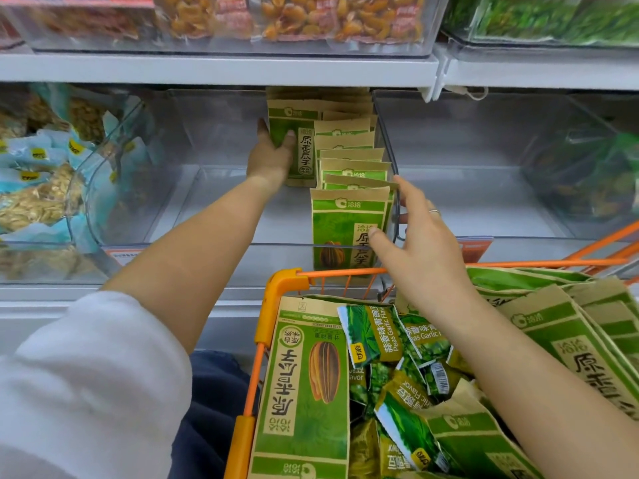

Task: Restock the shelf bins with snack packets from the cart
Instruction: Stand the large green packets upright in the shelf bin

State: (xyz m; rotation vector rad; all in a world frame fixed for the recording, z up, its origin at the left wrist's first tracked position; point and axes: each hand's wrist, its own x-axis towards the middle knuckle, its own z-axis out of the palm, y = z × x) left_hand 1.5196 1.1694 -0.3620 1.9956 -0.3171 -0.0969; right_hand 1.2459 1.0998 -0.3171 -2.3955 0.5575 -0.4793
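Clear bin [221,243]: left hand [271,157] grips green packet [297,146]; right hand [420,243] loose, w/ spread fingers.

A shop — a snack aisle. White shelves [221,69] carry clear plastic bins [214,140] of packaged snacks: nuts above, pale blue packets [41,157] at left, and green seed packets [349,229] standing in a row in the middle bin. Price tags [475,248] sit on the shelf edge, and an orange cart [273,305] — heaped with more green packets — stands just before the shelves.
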